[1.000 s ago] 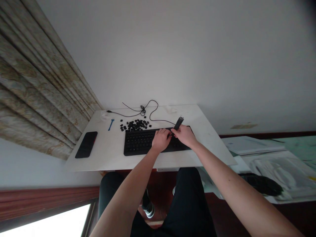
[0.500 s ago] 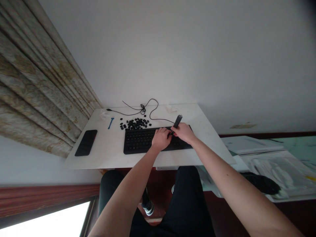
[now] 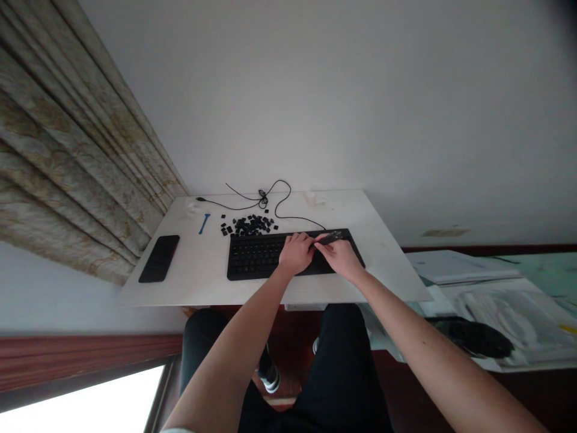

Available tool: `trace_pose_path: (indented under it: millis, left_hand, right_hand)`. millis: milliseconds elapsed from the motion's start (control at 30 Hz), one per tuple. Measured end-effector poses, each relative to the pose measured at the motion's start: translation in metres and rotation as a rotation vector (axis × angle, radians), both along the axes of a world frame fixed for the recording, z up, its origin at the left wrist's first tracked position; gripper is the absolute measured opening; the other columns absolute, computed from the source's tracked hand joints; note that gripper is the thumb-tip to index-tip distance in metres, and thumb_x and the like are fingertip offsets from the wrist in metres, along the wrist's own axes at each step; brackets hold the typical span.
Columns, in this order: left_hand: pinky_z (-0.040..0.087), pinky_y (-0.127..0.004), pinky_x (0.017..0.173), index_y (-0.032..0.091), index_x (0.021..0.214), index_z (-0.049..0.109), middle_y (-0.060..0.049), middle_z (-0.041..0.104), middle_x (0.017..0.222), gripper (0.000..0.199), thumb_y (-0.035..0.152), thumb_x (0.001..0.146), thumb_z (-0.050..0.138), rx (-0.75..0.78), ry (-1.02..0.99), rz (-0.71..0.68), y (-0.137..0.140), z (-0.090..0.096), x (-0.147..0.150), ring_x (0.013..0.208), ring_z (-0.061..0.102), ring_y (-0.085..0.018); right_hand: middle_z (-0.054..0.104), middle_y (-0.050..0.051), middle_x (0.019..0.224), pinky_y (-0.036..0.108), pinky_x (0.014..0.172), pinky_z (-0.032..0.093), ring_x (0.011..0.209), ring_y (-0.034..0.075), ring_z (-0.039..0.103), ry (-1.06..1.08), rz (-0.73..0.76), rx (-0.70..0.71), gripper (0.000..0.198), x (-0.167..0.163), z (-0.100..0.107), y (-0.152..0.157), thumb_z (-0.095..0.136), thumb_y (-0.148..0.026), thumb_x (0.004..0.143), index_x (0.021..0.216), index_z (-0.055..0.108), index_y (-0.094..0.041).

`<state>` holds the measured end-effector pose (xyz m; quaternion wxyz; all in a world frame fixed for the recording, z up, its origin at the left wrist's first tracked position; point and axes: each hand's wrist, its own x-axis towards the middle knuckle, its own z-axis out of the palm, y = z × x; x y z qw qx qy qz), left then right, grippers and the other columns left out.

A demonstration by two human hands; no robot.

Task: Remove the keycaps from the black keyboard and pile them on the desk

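Observation:
A black keyboard [image 3: 255, 255] lies near the front of the white table. Over its middle, my left hand [image 3: 296, 251] has its fingers bent, thumb side touching the inner end of a dark, stick-like tool [image 3: 330, 238]. What those fingertips pinch, if anything, is too small to make out. My right hand [image 3: 340, 257] is closed around the tool, which is tilted nearly flat above the keyboard's right half. The tool's exact kind is unclear. Behind the keyboard lies a heap of loose black keycaps [image 3: 250, 226], several of them scattered around its edges.
A black cable [image 3: 288, 216] runs from the keyboard to a knotted bundle at the back. On the left are a small blue tool [image 3: 204, 223] and a black phone [image 3: 159, 258]. Beyond the table's right edge stand white storage items [image 3: 469, 267]. A patterned curtain [image 3: 81, 150] hangs left.
The tool in my right hand has tipped from nearly upright to almost flat, its outer end swinging down to the right. My left hand has stayed over the keyboard.

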<state>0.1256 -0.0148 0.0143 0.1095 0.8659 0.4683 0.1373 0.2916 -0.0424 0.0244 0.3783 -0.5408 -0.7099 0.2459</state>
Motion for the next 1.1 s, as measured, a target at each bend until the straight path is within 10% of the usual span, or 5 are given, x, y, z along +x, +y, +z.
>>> trace_pose_path:
  millis: [1100]
  left_hand:
    - [0.041, -0.042, 0.099, 0.023, 0.118, 0.059, -0.009, 0.060, 0.127, 0.027, 0.020, 0.097, 0.043, -0.041, -0.012, -0.091, -0.001, 0.001, -0.002, 0.119, 0.048, -0.026]
  right_hand:
    - [0.076, 0.010, 0.110, 0.041, 0.096, 0.059, 0.103, 0.026, 0.074, -0.177, -0.028, 0.357, 0.023, -0.008, -0.032, -0.026, 0.054, -0.034, 0.097, 0.112, 0.067, -0.023]
